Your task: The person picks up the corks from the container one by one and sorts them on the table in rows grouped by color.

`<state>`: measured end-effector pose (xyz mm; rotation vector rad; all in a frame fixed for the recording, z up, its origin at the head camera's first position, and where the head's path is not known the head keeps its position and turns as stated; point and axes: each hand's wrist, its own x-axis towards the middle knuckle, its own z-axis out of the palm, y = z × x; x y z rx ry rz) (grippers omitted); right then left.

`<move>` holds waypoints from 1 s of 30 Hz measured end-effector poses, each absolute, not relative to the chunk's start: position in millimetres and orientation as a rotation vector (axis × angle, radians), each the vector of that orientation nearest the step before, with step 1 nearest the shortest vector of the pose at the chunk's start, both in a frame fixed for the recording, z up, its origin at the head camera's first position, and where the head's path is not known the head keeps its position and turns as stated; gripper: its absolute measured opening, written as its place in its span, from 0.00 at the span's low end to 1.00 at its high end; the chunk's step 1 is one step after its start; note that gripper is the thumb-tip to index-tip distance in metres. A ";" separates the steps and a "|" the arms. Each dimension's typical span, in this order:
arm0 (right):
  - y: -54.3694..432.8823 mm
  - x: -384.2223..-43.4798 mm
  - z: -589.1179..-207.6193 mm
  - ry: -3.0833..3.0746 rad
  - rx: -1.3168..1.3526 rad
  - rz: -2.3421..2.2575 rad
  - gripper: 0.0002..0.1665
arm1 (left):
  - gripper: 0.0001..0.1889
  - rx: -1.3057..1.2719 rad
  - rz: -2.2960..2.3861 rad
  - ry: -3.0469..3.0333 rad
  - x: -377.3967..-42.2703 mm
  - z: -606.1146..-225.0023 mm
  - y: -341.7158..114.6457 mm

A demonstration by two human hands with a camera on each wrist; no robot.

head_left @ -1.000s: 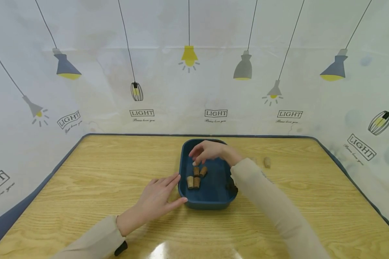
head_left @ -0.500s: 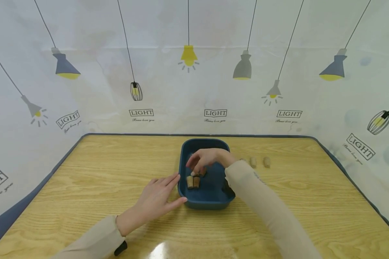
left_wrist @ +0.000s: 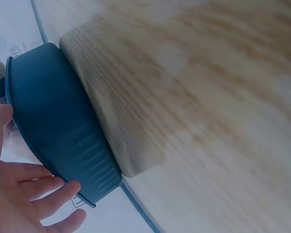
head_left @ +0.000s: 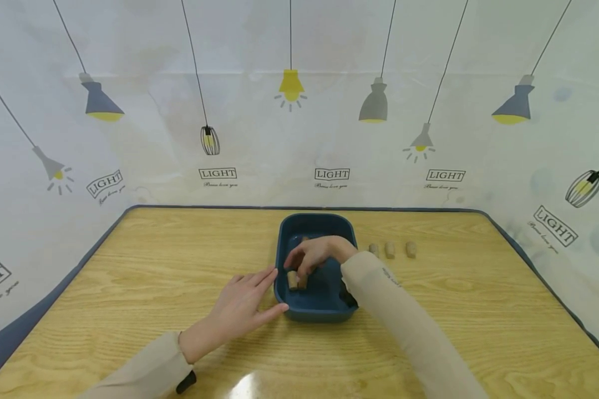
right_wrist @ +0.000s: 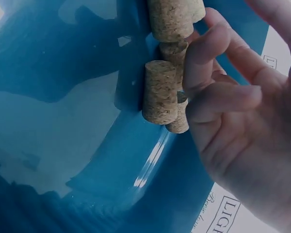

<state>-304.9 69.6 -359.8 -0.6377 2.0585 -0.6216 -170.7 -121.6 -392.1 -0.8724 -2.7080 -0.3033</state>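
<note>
A deep blue tray (head_left: pixel 319 316) holds several corks, two of them side by side near its left wall. My right hand (head_left: pixel 316 255) is inside the tray, low over these corks. Its thumb meets the darker near cork (head_left: pixel 303 284), next to a paler cork (head_left: pixel 293 281). In the right wrist view, bent fingers stand beside a standing cork (right_wrist: pixel 160 92) and others; the thumb tip is out of that frame, so a grip cannot be confirmed. My left hand (head_left: pixel 239 302) touches the tray's left rim with straight, spread fingers.
To the tray's right, three corks (head_left: pixel 390 250) stand in a row on the wooden table (head_left: pixel 179 244). A white backdrop (head_left: pixel 259 133) printed with lamps rises behind and at both sides. A black device (head_left: pixel 348 293) hangs under my right wrist.
My right hand has come down and toward the near end of the tray, onto the two near corks. As the sleeve shifted left, the cork row outside came into view. My left hand stays put.
</note>
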 end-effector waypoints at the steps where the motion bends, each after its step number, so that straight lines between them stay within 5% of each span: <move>1: 69.5 -304.6 -360.0 2.058 -0.637 -0.610 0.27 | 0.38 -0.873 -0.304 -2.707 -170.6 -392.0 -121.6; 30: 55.4 -296.6 -367.9 2.228 -0.682 -0.348 0.25 | 0.39 -0.851 -0.289 -2.746 -169.9 -390.9 -119.9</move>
